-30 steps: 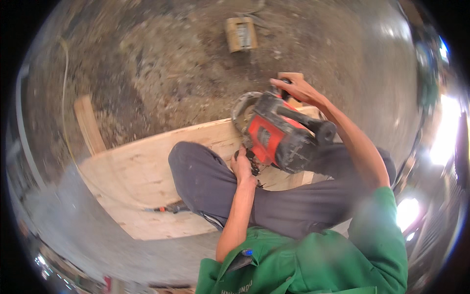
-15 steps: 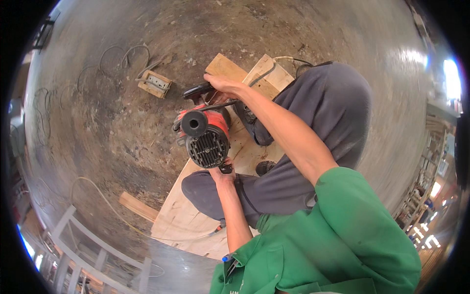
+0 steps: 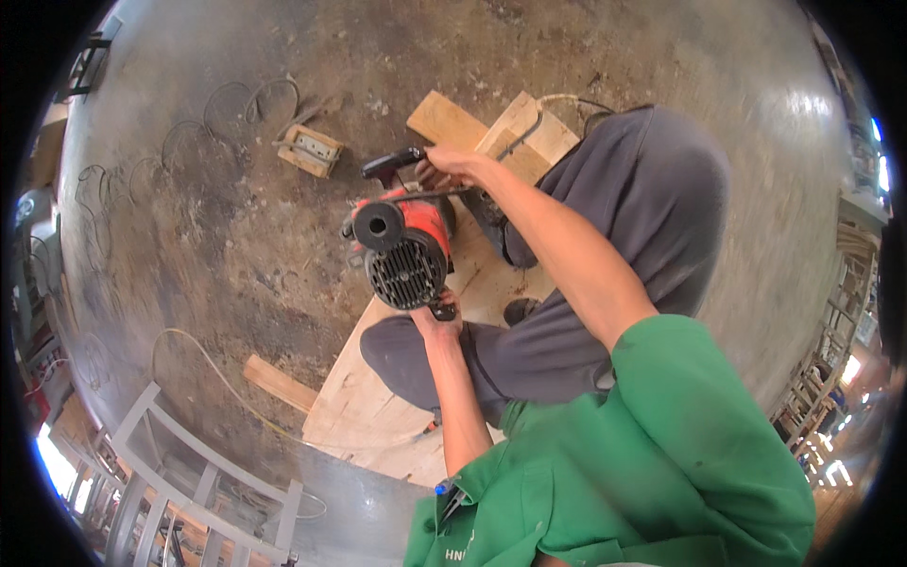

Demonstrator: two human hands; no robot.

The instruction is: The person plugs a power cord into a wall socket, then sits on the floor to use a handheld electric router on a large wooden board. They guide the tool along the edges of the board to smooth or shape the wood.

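Observation:
A red and black power tool (image 3: 425, 222), by its two side handles a router, is tilted with its black vented motor end (image 3: 406, 274) toward me. My left hand (image 3: 440, 317) is wrapped round the near black handle, beside my bent knee. At the far side, my right hand (image 3: 446, 168) has its fingers curled at the end of the other black handle (image 3: 392, 165). The tool's dark cord passes under that hand. The tool's underside and bit are hidden.
I sit with legs folded on a pale plywood sheet (image 3: 359, 402). Wood blocks (image 3: 449, 123) lie beyond my right hand. A socket box (image 3: 312, 151) with looped cable is on the stained floor. A thin hose (image 3: 213, 364) crosses left, near a grey frame (image 3: 175, 463) and a wood strip (image 3: 281, 383).
My right hand has drawn back along the far handle, its fingers now more bent and more of the handle showing. The tool has turned slightly. The left hand keeps its grip.

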